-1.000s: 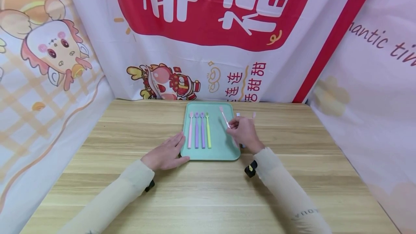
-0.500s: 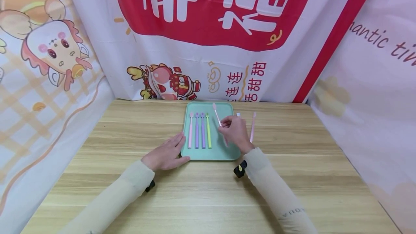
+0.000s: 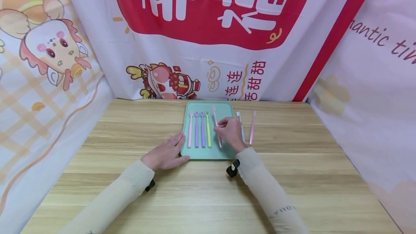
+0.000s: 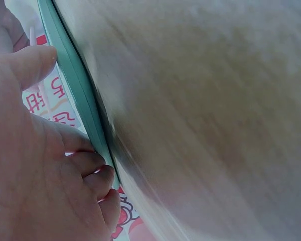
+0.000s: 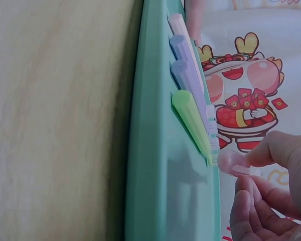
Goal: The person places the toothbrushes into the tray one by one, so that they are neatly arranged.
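Note:
My right hand [image 3: 230, 131] pinches a pale pink toothbrush [image 3: 215, 115] between thumb and fingers over the right part of a mint-green tray [image 3: 225, 107]. Its handle end [image 5: 233, 163] pokes out of the pinch in the right wrist view. Further left on the tray lie a pink toothbrush [image 3: 190, 133], two purple toothbrushes [image 3: 203, 133] and a yellow-green toothbrush [image 3: 208, 133], side by side with their heads away from me. At the tray's left edge rests my left hand [image 3: 165, 153], fingers extended and thumb at the near corner.
Right of the tray, a blue toothbrush [image 3: 242, 134] and another pink toothbrush [image 3: 252, 133] lie on the wooden table [image 3: 201, 198]. The blue one is partly hidden by my right hand. Printed cloth [image 3: 279, 71] hangs behind the table and along both sides.
My right hand has carried the pink toothbrush leftward over the tray, nearer the yellow-green one, and turned it straighter. The toothbrushes on the table are more exposed. My left hand stays put.

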### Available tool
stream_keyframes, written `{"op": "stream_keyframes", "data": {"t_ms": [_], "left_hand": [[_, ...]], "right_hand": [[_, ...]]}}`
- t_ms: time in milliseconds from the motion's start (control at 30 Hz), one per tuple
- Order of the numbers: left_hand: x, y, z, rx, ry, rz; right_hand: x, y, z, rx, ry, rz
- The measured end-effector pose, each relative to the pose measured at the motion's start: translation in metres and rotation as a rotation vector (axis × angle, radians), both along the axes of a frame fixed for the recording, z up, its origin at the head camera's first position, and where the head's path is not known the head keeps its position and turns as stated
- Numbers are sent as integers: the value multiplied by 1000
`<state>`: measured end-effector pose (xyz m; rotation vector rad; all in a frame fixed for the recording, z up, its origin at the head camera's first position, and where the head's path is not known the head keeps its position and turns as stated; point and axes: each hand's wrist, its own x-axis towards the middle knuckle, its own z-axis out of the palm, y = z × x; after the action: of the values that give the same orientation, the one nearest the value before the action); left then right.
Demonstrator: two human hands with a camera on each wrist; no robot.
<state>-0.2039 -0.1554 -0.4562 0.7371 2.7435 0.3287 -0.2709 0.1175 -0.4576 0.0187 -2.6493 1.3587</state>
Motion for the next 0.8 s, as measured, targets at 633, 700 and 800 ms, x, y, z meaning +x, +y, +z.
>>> {"op": "stream_keyframes", "data": {"t_ms": [633,700,800], "left_hand": [[0,-1,-1,0,4,-6],[0,-1,-1,4,5,-7],[0,-1,1,6,5,-6]], "right_hand": [[-6,-17,-9,-8,-98,-92],[-7,-19,-10,0,-104,-97],[-8,-21,-11,7,-121,-95]]}}
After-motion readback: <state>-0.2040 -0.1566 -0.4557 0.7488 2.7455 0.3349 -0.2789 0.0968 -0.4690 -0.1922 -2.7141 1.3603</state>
